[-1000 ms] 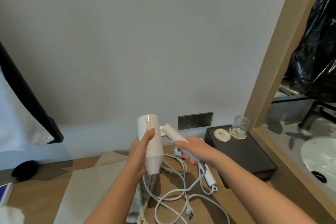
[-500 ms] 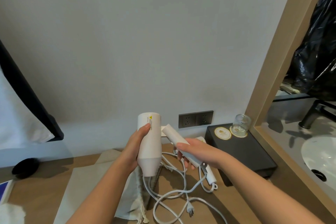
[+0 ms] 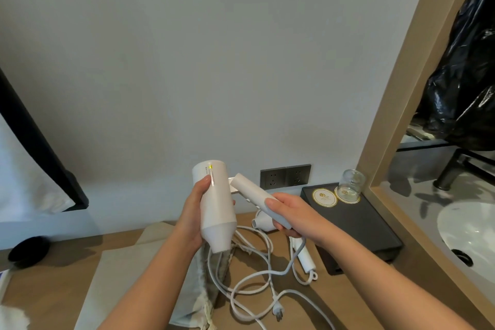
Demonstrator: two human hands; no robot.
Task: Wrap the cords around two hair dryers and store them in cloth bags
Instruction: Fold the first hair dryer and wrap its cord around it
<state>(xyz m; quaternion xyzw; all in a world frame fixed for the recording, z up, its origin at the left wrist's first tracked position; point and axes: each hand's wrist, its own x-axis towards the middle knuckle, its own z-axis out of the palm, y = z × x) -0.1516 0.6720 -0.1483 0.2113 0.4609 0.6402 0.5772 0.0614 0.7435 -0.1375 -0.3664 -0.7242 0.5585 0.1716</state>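
White dryer [image 3: 216, 206] held up over the wooden counter [image 3: 53, 289], body upright-ish with nozzle end down, tilted slightly. Left hand [image 3: 191, 218] wraps the body from the left side, thumb up near the top, fingers closed round the barrel. Right hand [image 3: 290, 215] grips the folding handle [image 3: 257, 197], which sticks out to the right and downward from the body; thumb lies along the top of the handle, fingers curled under. Cord [image 3: 290, 262] drops from the handle end below the right hand and runs down into loose loops on the counter, not wrapped. Plug [image 3: 277, 312] lies on the counter near the bottom of the loops. Second dryer [image 3: 265, 222] lies on the counter behind the right hand, mostly hidden; its handle [image 3: 305, 258] shows below the wrist, just beside the black tray [image 3: 375, 225]. Cords of both dryers tangle together, can't tell which loop is whose. Cloth bags [image 3: 128, 276] lie flat on the counter under and left of the left forearm; drawstring mouth [image 3: 206, 311] faces the cords. Tray sits at right against the wall, carrying an upturned glass [image 3: 350, 185] on a coaster, and a second coaster [image 3: 324, 197] just beside it. Wall socket [image 3: 285, 175] behind the dryer. Sink [image 3: 471, 230] far right past a wooden frame. Small black object [image 3: 28, 250] on the counter at far left, too unclear to identify.
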